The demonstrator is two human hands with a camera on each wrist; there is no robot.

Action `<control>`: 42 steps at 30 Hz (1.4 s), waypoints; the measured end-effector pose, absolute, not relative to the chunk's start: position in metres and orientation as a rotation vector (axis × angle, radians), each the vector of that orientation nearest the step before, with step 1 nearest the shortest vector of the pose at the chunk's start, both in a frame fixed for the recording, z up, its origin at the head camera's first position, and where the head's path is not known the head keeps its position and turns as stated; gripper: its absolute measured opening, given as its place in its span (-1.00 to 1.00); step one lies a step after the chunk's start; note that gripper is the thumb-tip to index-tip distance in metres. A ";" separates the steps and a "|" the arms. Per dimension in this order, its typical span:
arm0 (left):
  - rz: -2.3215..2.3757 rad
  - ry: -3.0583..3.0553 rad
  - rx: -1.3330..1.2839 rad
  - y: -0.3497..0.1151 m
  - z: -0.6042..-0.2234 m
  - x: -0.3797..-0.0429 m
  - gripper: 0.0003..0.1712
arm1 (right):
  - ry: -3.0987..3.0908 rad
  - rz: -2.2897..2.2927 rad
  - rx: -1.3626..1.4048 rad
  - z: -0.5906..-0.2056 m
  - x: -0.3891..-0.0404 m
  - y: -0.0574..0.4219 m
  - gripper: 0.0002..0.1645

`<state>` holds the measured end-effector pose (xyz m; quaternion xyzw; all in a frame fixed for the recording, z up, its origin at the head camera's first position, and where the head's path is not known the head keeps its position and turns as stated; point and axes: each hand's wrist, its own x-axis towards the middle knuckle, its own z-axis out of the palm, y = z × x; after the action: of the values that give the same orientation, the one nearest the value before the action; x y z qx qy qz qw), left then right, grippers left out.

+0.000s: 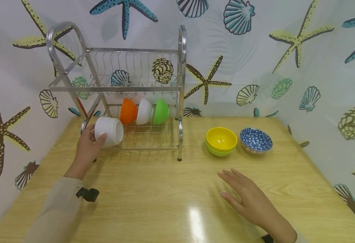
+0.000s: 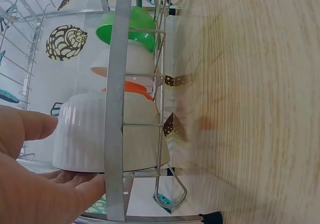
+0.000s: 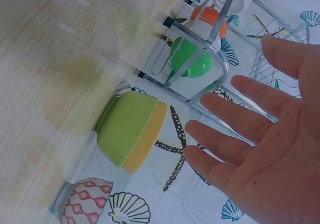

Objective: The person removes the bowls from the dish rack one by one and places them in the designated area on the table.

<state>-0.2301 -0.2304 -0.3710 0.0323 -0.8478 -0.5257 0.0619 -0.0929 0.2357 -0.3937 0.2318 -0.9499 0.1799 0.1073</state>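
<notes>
Placement, seemingly: left hand grasps white bowl, tipped sideways, lower tier, left end of dish rack. Right hand empty, fingers extended. Next likely calls for steady seating, then release.

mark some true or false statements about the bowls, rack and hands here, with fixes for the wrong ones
1. The left hand grips the ribbed bowl. True.
2. Both hands hold bowls. False: the right hand is empty.
3. In the head view, the patterned bowl is right of the yellow bowl. True.
4. The yellow bowl stands alone. False: it is nested in a lime bowl.
5. On the rack, a small white bowl stands between the orange bowl and green bowl. True.
</notes>
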 end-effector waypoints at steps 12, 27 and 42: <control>-1.668 -2.580 0.222 -0.237 -0.373 -0.236 -0.35 | -2.772 0.537 0.720 -0.398 -0.093 0.236 -0.33; -1.666 -2.612 0.232 -0.243 -0.372 -0.241 -0.40 | -2.772 0.525 0.732 -0.398 -0.094 0.235 -0.36; -1.801 -2.563 0.305 -0.241 -0.372 -0.245 -0.36 | -2.784 0.532 0.732 -0.397 -0.096 0.237 -0.30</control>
<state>-0.2445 -0.2410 -0.3724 0.0969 -0.8143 -0.5724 -0.0029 -0.0956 0.2367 -0.3974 0.2486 -0.9456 0.1806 0.1069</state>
